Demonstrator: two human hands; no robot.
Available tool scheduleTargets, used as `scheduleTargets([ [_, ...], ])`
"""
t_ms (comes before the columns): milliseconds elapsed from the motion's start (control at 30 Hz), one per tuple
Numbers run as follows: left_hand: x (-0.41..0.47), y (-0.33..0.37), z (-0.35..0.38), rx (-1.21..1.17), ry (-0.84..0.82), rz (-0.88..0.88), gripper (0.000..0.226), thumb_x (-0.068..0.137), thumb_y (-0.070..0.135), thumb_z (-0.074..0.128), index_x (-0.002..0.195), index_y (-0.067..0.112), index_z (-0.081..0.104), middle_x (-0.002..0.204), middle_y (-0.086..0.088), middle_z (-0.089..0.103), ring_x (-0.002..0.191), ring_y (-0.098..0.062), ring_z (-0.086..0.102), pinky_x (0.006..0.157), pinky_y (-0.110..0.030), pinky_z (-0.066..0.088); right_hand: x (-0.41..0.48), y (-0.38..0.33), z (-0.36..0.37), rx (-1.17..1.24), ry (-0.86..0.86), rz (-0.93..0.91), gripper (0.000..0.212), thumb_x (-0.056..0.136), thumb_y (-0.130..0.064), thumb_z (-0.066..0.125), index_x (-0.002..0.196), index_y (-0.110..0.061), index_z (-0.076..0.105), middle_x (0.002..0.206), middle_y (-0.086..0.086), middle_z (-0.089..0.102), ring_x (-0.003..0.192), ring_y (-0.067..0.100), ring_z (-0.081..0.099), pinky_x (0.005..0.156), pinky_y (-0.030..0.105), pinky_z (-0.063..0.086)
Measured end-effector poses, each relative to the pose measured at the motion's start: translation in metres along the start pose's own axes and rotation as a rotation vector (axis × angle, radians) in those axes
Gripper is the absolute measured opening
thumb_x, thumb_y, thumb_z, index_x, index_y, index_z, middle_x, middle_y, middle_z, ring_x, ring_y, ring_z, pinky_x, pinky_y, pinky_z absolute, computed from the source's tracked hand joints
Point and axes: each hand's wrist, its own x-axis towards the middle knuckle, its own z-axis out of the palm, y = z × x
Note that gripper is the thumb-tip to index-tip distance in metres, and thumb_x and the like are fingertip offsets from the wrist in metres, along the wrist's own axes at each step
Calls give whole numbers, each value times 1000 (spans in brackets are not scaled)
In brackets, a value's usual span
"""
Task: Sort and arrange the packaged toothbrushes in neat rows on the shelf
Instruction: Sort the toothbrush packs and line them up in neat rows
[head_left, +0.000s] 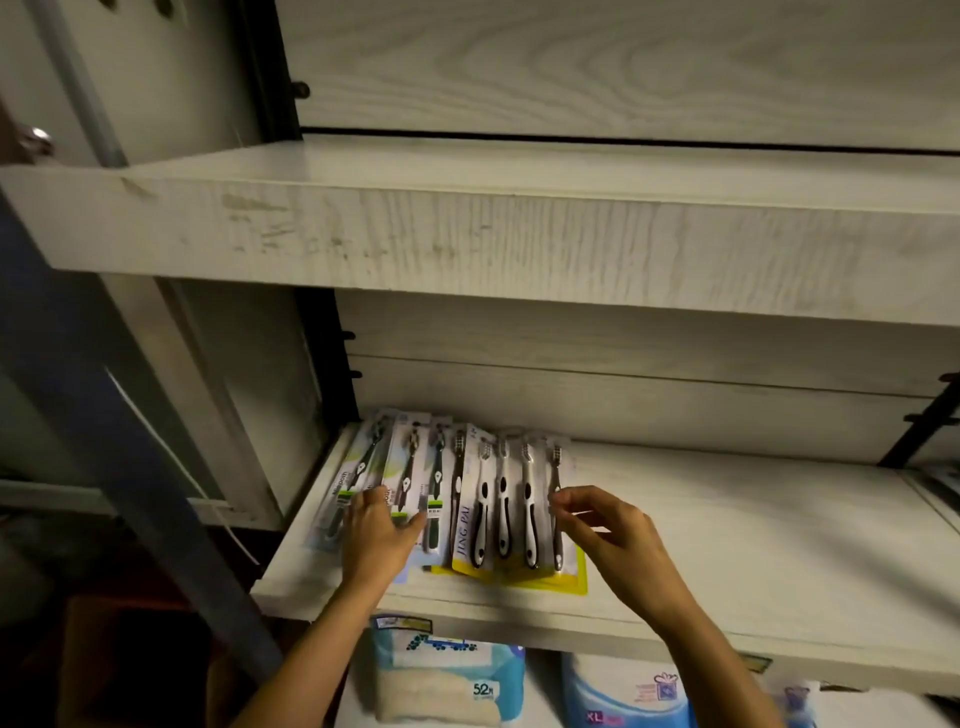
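Observation:
Several packaged toothbrushes lie side by side at the left end of the pale wooden shelf (727, 530). On the left are single-brush packs with dark brushes (410, 457). To their right lies a yellow-edged multi-pack (511, 514) with black-and-white brushes. My left hand (376, 535) lies flat on the single packs, fingers fairly straight. My right hand (597, 525) reaches the right edge of the multi-pack, thumb and fingertips pinching its edge near the rightmost brush.
An upper shelf board (467, 228) juts out above the working shelf. Below the shelf stand packaged goods: a blue-and-white pack marked 52 (447, 680) and a blue pack marked XL (623, 696). A dark post (104, 441) runs down on the left.

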Motion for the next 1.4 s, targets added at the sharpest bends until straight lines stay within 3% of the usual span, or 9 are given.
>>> scheduleTargets([
  [200, 15, -5, 12, 183, -19, -55, 73, 73, 32, 75, 132, 5, 40, 138, -18, 40, 129, -32, 35, 103, -38, 35, 1, 0, 1, -41, -44, -4, 18, 92, -20, 58, 92, -38, 62, 96, -18, 66, 88, -5, 61, 73, 10, 50],
  [400, 11, 1, 3, -70, 63, -15, 69, 66, 11, 79, 124, 2, 44, 125, -20, 50, 115, -36, 48, 89, -42, 45, 3, 3, 4, -61, -50, 7, 16, 91, -21, 58, 94, -35, 64, 96, -18, 67, 87, -3, 62, 74, 15, 52],
  [467, -4, 7, -4, -260, 67, 64, 64, 65, 4, 78, 120, 7, 46, 114, -11, 56, 105, -30, 54, 77, -30, 50, 5, 4, 8, -41, -54, 17, 15, 91, -21, 59, 96, -34, 64, 95, -16, 67, 86, -2, 62, 72, 14, 51],
  [633, -63, 44, -11, -764, -201, 109, 60, 71, -10, 70, 114, 23, 43, 107, 2, 58, 94, -11, 60, 69, -11, 51, 8, 2, 31, 152, -98, 152, 22, 90, -27, 60, 112, -26, 60, 99, -1, 68, 88, 10, 66, 67, 17, 53],
  [767, -86, 64, -7, -863, -306, 91, 64, 75, -11, 66, 118, 29, 39, 112, 5, 57, 97, -7, 60, 67, -12, 51, 7, -1, 47, 300, -202, 216, 32, 79, -40, 69, 105, -24, 61, 94, 3, 71, 86, 21, 69, 76, 34, 58],
  [900, -99, 67, 0, -841, -402, 85, 64, 75, -4, 69, 119, 31, 39, 110, 3, 58, 95, -14, 63, 65, -17, 53, 5, 5, 47, 281, -146, 225, 24, 85, -19, 67, 106, -13, 57, 93, 5, 71, 83, 18, 70, 72, 35, 59],
  [1067, -69, 49, 3, -490, -254, 97, 14, 79, 25, 64, 91, 19, 58, 91, -3, 62, 83, -18, 60, 71, -23, 49, 2, 14, 21, 323, -37, 336, 20, 87, -15, 61, 105, -12, 54, 94, 8, 68, 81, 18, 70, 63, 24, 56],
  [1267, -17, 68, 21, 274, -184, 127, 54, 83, 45, 60, 123, 10, 48, 126, -8, 52, 118, -24, 48, 93, -32, 42, -3, 17, 11, 276, -22, 331, 16, 88, -20, 60, 103, -21, 52, 96, 8, 66, 83, 16, 69, 62, 22, 56],
  [1400, -13, 78, 31, 469, -211, 141, 57, 80, 30, 65, 126, 8, 42, 132, -12, 45, 121, -27, 45, 95, -32, 41, -6, 20, 8, 253, -12, 321, 18, 88, -21, 62, 103, -21, 53, 94, 8, 68, 82, 18, 69, 68, 27, 58],
])
